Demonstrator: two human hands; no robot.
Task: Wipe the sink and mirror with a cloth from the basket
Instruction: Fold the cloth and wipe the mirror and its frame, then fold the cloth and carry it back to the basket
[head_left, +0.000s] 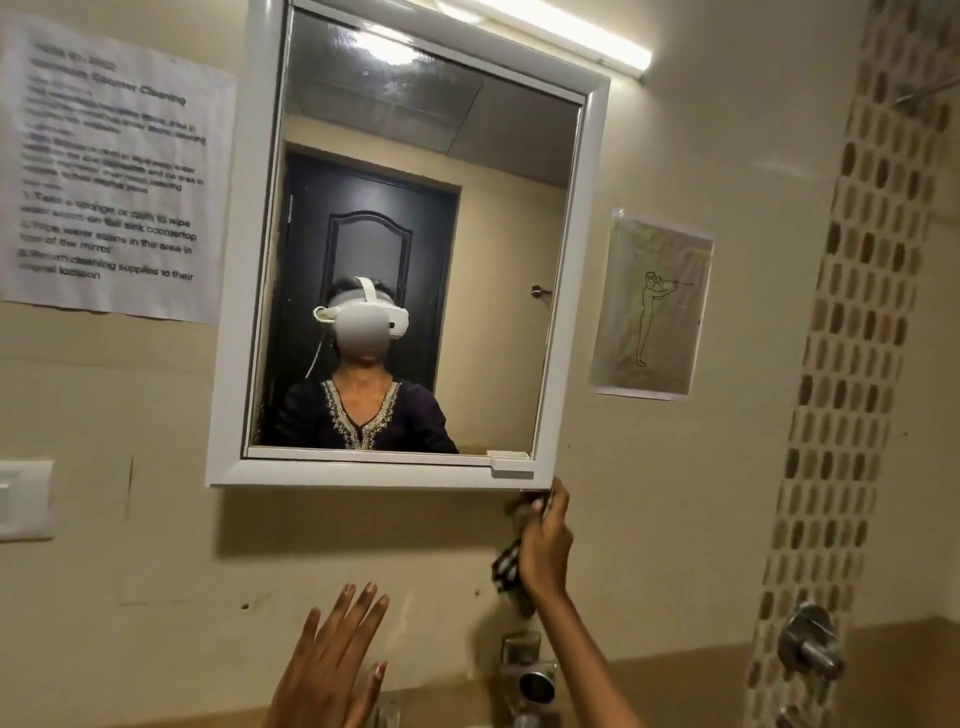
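Note:
A white-framed mirror (410, 249) hangs on the beige wall and reflects a person wearing a headset. My right hand (545, 545) is raised just under the mirror's lower right corner and grips a dark patterned cloth (506, 564), which hangs down beside the palm. My left hand (332, 660) is lifted in front of the wall below the mirror, fingers straight and spread, holding nothing. The sink is out of view.
A metal tap fitting (527, 675) sticks out of the wall under my right arm. Another metal valve (810, 644) sits lower right by a mosaic tile strip (852, 364). A printed sheet (114, 166) and a drawing (652, 306) flank the mirror. A switch plate (23, 499) is at the left.

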